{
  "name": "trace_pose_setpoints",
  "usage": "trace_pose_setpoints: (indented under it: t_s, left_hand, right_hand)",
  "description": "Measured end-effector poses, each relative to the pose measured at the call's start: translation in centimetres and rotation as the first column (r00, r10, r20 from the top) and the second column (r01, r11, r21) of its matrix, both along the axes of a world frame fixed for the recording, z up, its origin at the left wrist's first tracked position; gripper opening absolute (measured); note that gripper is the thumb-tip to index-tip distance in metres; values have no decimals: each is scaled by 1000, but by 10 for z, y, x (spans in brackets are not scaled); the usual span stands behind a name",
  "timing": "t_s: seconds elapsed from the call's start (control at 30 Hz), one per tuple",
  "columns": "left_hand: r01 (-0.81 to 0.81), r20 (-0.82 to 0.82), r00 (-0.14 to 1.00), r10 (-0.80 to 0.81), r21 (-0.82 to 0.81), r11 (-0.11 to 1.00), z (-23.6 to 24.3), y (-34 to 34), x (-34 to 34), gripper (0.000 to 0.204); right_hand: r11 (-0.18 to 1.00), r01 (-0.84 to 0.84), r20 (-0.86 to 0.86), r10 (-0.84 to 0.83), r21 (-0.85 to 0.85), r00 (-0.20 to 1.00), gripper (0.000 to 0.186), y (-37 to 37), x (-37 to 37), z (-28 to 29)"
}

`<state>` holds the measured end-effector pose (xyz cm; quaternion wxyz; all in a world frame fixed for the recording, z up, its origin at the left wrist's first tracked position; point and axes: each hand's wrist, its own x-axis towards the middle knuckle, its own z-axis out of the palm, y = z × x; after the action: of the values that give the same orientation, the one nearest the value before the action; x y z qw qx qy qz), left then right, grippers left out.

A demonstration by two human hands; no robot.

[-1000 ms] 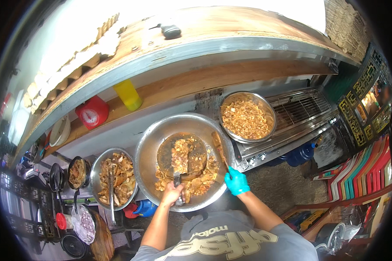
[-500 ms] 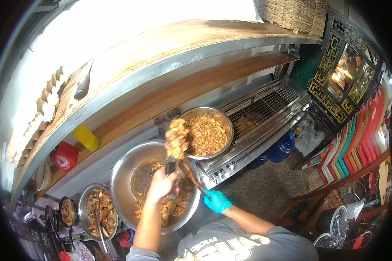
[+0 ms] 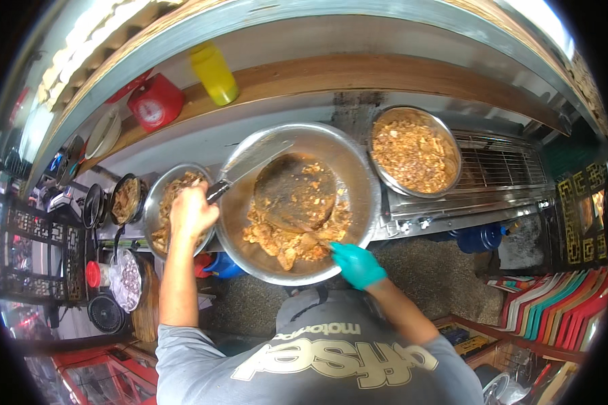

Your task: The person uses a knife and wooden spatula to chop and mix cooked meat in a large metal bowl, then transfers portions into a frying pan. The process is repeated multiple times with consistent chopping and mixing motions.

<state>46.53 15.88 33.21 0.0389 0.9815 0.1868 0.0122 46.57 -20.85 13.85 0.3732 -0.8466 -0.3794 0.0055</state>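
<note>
My bare left hand [image 3: 192,210] is closed around the black handle of a broad-bladed knife [image 3: 253,162]. Its blade reaches over the left rim of a large metal basin [image 3: 233,233]. Inside the basin lies a dark round chopping board [image 3: 294,189], with chopped browned meat [image 3: 290,248] around its near edge. Gloved in teal, my right hand [image 3: 359,265] is at the basin's near right rim. Its fingers are closed on a brown stick-like tool [image 3: 311,236], whose far part blends with the meat. Under my left hand stands a smaller bowl [image 3: 154,237] with larger browned pieces.
Right of the basin, a metal bowl [image 3: 382,177] of chopped meat stands by a steel grill [image 3: 500,162]. A wooden shelf [image 3: 358,73] behind carries a yellow bottle [image 3: 215,74] and a red scale [image 3: 155,102]. Pans [image 3: 127,199] stand at left; stacked colourful stools [image 3: 554,310] at right.
My left hand has swung left and away from the right-hand bowl. The heap of chopped meat on its blade is gone. My right hand now reaches the basin's near rim, and the view has turned.
</note>
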Motion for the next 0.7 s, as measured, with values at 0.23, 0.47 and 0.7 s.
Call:
trace_pose_setpoints:
  t_s: [0.23,0.47,0.7]
  left_hand:
    - [156,-110,986,-126,323,933,-34,70,-44,12]
    - [475,-305,871,-386,317,821,-112,88,-99,10]
    - [522,-264,847,-461,244,817,-140,62,-102,10]
  right_hand:
    - [844,-145,-314,-29,-517,949,29,163,-12,0]
    - [586,-51,12,103,-809,995,28,40,18,87]
    - [537,-152,28,313,-829,949,28,71,32,35]
